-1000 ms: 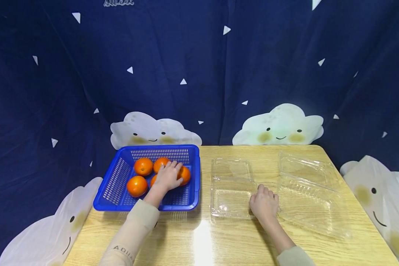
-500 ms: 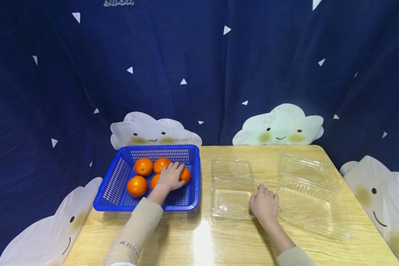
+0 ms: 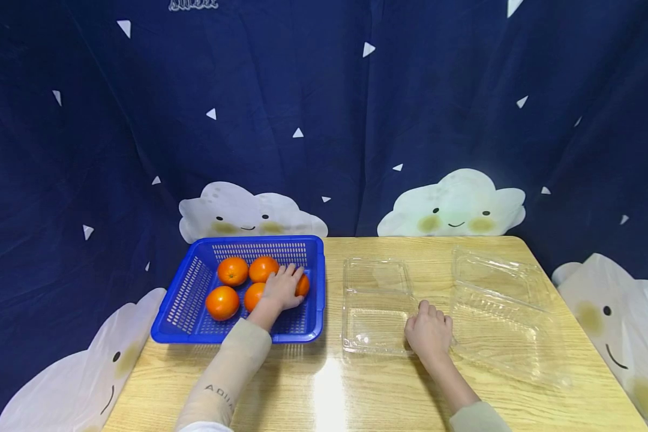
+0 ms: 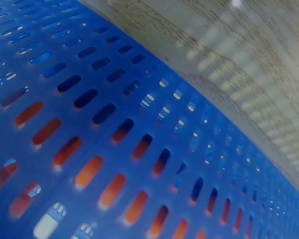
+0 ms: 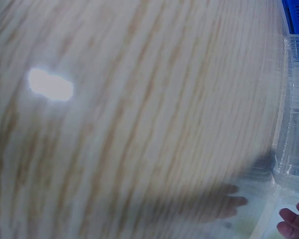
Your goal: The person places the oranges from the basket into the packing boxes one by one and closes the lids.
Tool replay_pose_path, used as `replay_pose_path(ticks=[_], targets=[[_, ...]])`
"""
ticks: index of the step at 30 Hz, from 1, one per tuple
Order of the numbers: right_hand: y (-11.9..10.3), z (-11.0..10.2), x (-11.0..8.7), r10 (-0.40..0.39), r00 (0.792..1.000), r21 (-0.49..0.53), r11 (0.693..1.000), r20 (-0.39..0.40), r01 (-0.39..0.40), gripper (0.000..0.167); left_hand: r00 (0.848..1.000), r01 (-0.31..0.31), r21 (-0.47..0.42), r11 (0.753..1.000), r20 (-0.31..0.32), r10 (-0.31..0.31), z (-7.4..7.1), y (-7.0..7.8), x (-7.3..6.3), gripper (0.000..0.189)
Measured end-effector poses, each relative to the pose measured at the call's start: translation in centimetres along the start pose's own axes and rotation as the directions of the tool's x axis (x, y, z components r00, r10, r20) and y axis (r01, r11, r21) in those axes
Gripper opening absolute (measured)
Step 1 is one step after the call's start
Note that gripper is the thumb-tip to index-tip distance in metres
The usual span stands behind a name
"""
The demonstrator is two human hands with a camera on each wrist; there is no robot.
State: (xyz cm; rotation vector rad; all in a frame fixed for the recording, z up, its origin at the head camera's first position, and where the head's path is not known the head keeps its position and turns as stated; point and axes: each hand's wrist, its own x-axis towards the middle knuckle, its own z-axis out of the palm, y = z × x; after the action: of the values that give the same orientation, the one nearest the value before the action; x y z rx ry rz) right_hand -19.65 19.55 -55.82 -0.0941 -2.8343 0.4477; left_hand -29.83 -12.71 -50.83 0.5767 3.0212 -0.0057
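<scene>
In the head view, my left hand (image 3: 282, 290) reaches into the blue basket (image 3: 164, 324), fingers and thumb curved round the rightmost orange (image 3: 303, 285), which it partly hides. Several more oranges (image 3: 222, 303) lie to its left. My right hand (image 3: 429, 331) holds the right edge of an unfolded clear plastic clamshell (image 3: 375, 324) near its hinge. The right wrist view shows curled fingers (image 5: 291, 221) close to the clamshell's side. Only the slotted basket wall (image 4: 154, 139), with orange showing through, appears in the left wrist view; the left hand is out of that frame.
A larger clear plastic container (image 3: 507, 336), also unfolded, lies to the right of my right hand. Everything stands on a light wooden table (image 3: 302, 396). Behind it hangs a dark blue curtain (image 3: 302, 78) with clouds and white triangles.
My left hand has shifted slightly right within the basket, covering more of the rightmost orange and uncovering those beside it. The right hand and the clamshell have stayed in place.
</scene>
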Motion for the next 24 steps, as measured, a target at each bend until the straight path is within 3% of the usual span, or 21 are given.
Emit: replay_pose_path(ticks=[12,24], targets=[[0.0,0.19,0.09,0.02,1.0,0.0,1.0,0.006,-0.02,0.031,1.0,0.0,0.038,0.999,0.005,0.0,0.59,0.28,0.15,0.068],[-0.08,-0.02,0.05,0.017,1.0,0.0,1.0,0.006,-0.017,0.031,1.0,-0.018,0.018,1.0,-0.019,0.018,0.8,0.37,0.22,0.069]])
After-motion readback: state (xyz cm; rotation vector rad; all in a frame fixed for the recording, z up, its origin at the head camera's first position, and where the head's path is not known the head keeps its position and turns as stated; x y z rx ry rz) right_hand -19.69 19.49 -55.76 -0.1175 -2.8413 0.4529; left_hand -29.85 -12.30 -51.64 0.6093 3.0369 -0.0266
